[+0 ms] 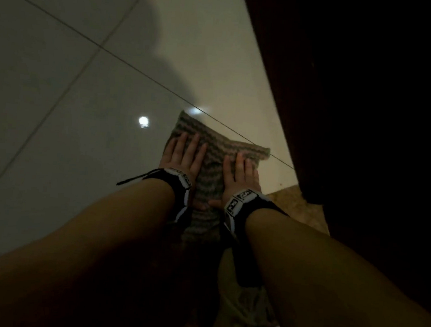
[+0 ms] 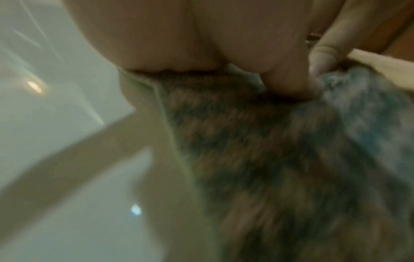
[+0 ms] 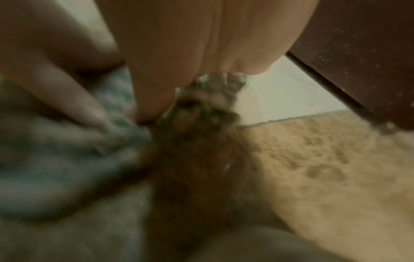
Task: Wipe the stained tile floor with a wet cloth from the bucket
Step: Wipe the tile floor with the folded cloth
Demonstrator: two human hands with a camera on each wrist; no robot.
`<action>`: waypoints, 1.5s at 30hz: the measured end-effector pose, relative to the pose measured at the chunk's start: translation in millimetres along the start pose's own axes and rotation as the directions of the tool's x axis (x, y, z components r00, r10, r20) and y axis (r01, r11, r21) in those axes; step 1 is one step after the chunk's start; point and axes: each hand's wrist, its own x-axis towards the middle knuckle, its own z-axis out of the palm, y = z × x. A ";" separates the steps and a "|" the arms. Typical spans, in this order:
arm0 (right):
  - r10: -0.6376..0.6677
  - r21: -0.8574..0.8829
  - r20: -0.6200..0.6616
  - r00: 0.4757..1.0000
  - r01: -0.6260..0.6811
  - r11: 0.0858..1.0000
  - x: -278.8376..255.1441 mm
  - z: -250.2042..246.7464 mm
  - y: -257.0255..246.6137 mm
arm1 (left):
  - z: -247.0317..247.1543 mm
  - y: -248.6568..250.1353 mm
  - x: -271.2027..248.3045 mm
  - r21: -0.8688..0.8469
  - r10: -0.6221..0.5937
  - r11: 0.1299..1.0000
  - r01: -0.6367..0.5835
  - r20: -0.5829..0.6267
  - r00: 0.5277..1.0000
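Note:
A striped grey-green and pink cloth (image 1: pixel 218 148) lies spread on the glossy tile floor (image 1: pixel 72 105) in the head view. My left hand (image 1: pixel 184 153) presses flat on its left part with straight fingers. My right hand (image 1: pixel 242 173) presses flat on its right part, fingers straight. In the blurred left wrist view the cloth (image 2: pixel 257 150) stretches out beneath my palm (image 2: pixel 156 35). Under my right palm (image 3: pixel 201 44) in the right wrist view the cloth (image 3: pixel 56 159) bunches into folds. No bucket is in view.
A dark wooden panel (image 1: pixel 356 97) rises along the right, close to the cloth; its lower edge (image 3: pixel 358 53) shows in the right wrist view. A speckled tan floor strip (image 3: pixel 325 159) lies beside my right hand. Pale tiles with grout lines extend left and ahead.

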 end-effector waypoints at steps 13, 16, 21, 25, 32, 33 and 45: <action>0.156 0.327 -0.012 0.988 -0.144 0.934 -15.2 33.8 -9.6 | -1.1 -5.5 -5.6 0.102 0.098 0.990 -0.100 0.018 0.995; 0.256 0.335 -0.047 0.966 -0.226 0.915 -16.2 41.9 16.3 | -8.6 30.0 5.4 0.080 0.150 0.985 -0.151 0.018 0.989; 0.350 0.419 -0.134 0.927 -0.267 0.868 -13.9 45.7 40.5 | -25.2 66.9 29.6 0.128 0.215 0.967 -0.220 0.053 0.975; 0.362 0.379 -0.104 0.926 -0.300 0.875 -4.0 28.3 48.7 | -36.2 73.0 41.4 0.128 0.226 0.963 -0.236 0.090 0.970; 0.271 0.289 -0.046 0.962 -0.246 0.925 27.3 -25.4 64.8 | -61.5 44.0 65.4 0.021 0.182 0.983 -0.183 0.034 0.983; 0.281 0.293 -0.054 0.958 -0.254 0.922 32.3 -31.3 60.0 | -66.2 36.4 69.5 0.005 0.177 0.984 -0.177 0.019 0.984; 0.073 0.024 -0.169 0.983 -0.070 0.997 123.1 -134.6 14.2 | -112.6 -62.9 113.8 -0.077 -0.045 0.996 0.040 -0.059 0.997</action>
